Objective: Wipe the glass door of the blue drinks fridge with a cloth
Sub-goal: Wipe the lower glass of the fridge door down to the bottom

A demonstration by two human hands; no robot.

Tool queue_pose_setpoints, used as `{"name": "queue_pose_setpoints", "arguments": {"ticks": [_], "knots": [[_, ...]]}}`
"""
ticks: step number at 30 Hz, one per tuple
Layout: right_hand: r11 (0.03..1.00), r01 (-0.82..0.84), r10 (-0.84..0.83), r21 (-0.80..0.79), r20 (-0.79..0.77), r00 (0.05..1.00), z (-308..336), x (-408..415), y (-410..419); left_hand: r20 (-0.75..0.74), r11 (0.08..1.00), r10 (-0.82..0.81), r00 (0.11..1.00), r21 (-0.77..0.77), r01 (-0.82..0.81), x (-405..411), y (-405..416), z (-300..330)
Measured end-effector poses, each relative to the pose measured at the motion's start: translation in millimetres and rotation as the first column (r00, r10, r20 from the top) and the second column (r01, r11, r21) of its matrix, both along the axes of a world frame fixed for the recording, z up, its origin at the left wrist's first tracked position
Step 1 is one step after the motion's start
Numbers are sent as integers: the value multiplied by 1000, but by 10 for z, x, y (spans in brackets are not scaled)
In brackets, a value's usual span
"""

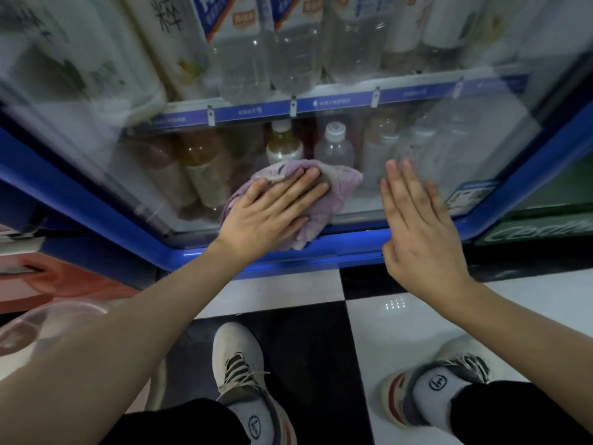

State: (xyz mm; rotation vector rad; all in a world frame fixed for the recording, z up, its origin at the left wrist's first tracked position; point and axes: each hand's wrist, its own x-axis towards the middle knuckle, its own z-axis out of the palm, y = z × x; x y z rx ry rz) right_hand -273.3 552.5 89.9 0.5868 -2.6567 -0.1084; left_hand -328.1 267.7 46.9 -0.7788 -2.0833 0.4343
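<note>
Low on glass door [417, 149] | left hand [269, 213] flat, pressing cloth [340, 181] | right hand [420, 226] flat, empty

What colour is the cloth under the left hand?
Pale purple, with greyish patches. The cloth shows in the head view, pressed against the glass by the left hand.

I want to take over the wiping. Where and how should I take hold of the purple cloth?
Probably lay a flat palm on the bunched middle of the purple cloth, coming straight at the glass door, as the left hand does with straight fingers. It lies spread against the glass, so pressing suits it better than pinching.
</note>
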Motion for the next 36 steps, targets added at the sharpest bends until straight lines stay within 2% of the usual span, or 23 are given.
{"name": "queue_pose_setpoints", "arguments": {"ticks": [5, 8, 12, 14, 18, 22, 24, 27, 29, 32, 36], "knots": [[1000, -22, 22, 21, 15, 1000, -1, -31, 72, 225, 979, 32, 974, -203, 15, 131, -312, -464], [999, -44, 44, 23, 15, 999, 1, -45, 105, 253, 982, 44, 966, -189, 5, 131, -322, -516], [995, -90, 89, -39, -20, 996, 36, -42, 181, 211, 982, 10, 978, -189, 31, 39, -4, -339], [989, -106, 100, -103, -64, 993, 50, -41, 263, 154, 991, -68, 986, -107, 85, -46, 385, -96], [971, -10, -19, -239, -117, 993, 64, -22, 537, 14, 991, -131, 991, 22, 130, -147, 1034, 343], [960, 77, -104, -268, -87, 991, 72, -44, 733, -35, 994, -99, 995, 37, 100, -175, 1086, 237], [959, 105, -125, -264, -60, 990, 68, -70, 787, 7, 996, -89, 996, -28, 89, -157, 982, 11], [965, 128, -139, -227, -32, 990, 33, -88, 816, 196, 976, -77, 978, -186, 114, -84, 756, -390], [968, 130, -140, -217, -34, 990, 19, -99, 822, 243, 980, -68, 968, -165, 111, -53, 702, -528], [967, 113, -127, -229, -46, 991, 12, -114, 855, 249, 983, -52, 967, -158, 93, -83, 864, -457], [958, 31, -63, -284, -103, 993, -1, -127, 936, 141, 980, -107, 984, -153, 129, -215, 1445, -28]]}}
